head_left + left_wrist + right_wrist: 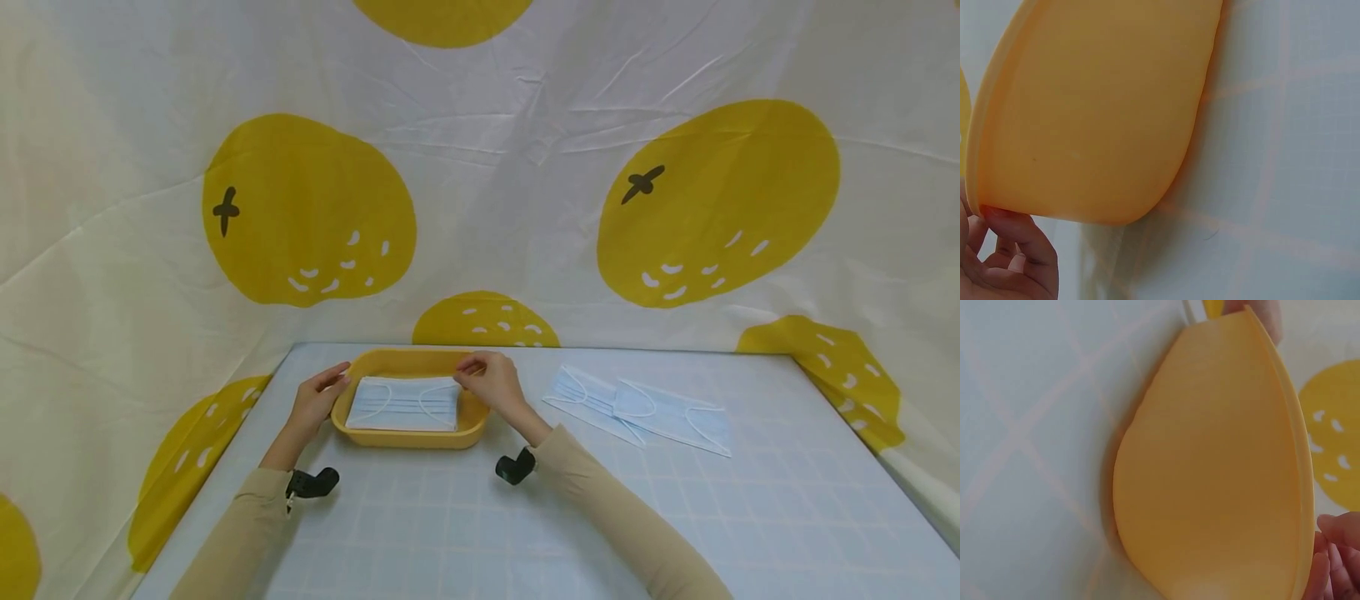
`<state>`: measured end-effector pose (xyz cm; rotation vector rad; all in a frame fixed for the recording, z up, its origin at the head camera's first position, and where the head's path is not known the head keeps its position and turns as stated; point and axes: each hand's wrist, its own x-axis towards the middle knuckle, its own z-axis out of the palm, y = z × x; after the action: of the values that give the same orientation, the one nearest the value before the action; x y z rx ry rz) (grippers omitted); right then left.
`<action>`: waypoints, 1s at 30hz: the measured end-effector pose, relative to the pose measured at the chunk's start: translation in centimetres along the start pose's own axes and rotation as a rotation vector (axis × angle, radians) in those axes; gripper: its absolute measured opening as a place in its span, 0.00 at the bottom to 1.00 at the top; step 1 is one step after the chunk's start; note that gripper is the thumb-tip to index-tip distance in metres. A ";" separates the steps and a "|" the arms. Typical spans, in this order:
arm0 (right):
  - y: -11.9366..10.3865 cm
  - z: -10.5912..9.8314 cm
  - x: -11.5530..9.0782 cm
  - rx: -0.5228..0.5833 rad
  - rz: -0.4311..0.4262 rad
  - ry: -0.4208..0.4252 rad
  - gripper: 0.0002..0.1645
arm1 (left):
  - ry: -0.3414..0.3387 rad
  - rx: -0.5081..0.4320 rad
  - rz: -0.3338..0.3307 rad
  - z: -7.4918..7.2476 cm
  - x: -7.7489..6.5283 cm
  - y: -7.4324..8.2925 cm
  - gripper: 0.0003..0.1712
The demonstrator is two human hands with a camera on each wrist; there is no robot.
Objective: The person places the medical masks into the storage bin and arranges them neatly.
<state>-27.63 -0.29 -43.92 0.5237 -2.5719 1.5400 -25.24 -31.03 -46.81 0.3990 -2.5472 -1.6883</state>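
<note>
A yellow plastic basin (420, 440) stands toward the far left of the table, and pale blue pleated face masks (403, 403) lie flat inside it, ear loops on top. At the basin's left end my left hand (318, 398) pinches the rim, its thumb (1019, 228) against the outer wall in the left wrist view. My right hand (491, 382) reaches over the right end, thumb and fingertips pinched together at the upper right corner of the top mask. The right wrist view has those fingers (1341, 534) just past the basin's rim; the mask is hidden there behind the wall.
Two more face masks (671, 417) lie overlapping on the table to the right of the basin. A white curtain with yellow fruit prints (495, 208) hangs behind the table's far edge. Each wrist wears a black camera mount (516, 467).
</note>
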 end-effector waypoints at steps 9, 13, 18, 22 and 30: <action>1.1 -1.4 -0.7 -0.020 -0.015 0.002 0.09 | 0.009 0.012 -0.019 0.3 0.0 0.1 0.28; 1.5 -2.2 -1.1 -0.029 -0.039 0.010 0.10 | 0.014 0.014 -0.027 0.3 -0.1 0.2 0.29; 2.1 -3.3 -1.6 -0.024 -0.018 -0.013 0.09 | 0.018 0.015 -0.023 0.1 0.0 0.1 0.29; 2.6 -4.2 -2.0 -0.019 0.018 -0.040 0.09 | 0.014 0.016 -0.011 -0.1 0.0 -0.1 0.29; 4.2 -5.9 -3.0 -0.038 0.040 -0.068 0.12 | 0.021 -0.003 -0.008 0.0 0.0 0.1 0.29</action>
<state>-26.76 7.37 -45.40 0.5322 -2.6729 1.5077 -25.21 -31.01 -46.74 0.4252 -2.5318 -1.6811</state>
